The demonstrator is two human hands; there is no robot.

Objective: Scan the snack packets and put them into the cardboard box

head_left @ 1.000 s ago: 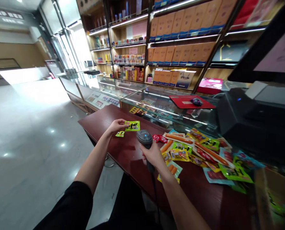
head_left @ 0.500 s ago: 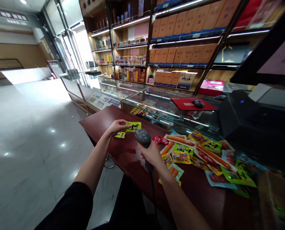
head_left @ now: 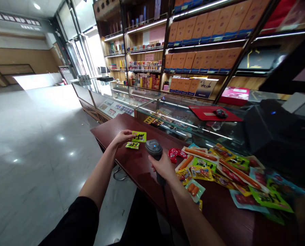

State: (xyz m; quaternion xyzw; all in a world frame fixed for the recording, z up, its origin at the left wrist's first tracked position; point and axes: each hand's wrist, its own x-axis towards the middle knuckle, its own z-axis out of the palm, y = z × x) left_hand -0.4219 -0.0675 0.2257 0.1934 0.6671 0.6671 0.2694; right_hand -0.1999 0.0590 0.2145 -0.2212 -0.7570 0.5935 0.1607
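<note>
My left hand pinches the left edge of a green snack packet above the dark red table. Just below that packet, a second green packet lies on the table. My right hand is wrapped round the handle of a dark barcode scanner, whose head shows a small blue light. The scanner head is to the right of the held packet, apart from it. A cable hangs down from the handle.
Many snack packets are piled on the table at the right, among them a red packet and a long sausage pack. Behind runs a glass counter with a red mat and a mouse. A dark machine stands at the right.
The held green packet has moved slightly left relative to the scanner, showing more of the packet below. A blue light now shows on the scanner. The whole view has shifted a little.
</note>
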